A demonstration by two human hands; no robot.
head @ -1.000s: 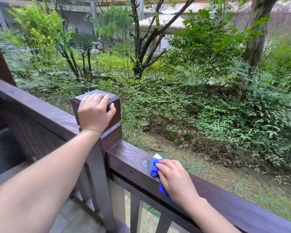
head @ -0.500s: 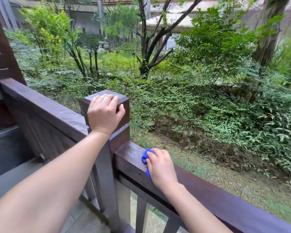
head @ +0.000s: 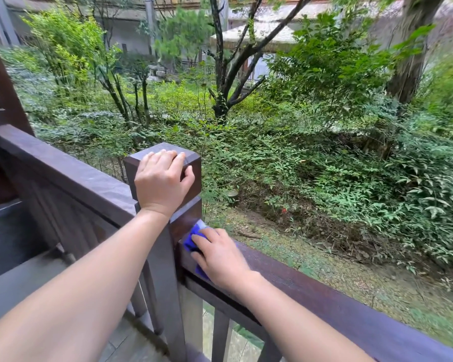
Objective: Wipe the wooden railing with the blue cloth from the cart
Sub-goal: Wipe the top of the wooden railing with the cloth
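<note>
Mid-wipe: my right hand point(head: 221, 257) presses cloth point(head: 190, 240) flat on rail point(head: 324, 293) at lower centre beside post point(head: 165, 152), which left hand point(head: 162, 184) grips; rail rightward looks left to do.

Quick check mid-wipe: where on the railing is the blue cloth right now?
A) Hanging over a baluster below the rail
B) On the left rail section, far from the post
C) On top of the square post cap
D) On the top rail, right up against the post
D: the right hand presses the blue cloth onto the top rail where it meets the post; the left hand grips the post cap.
</note>
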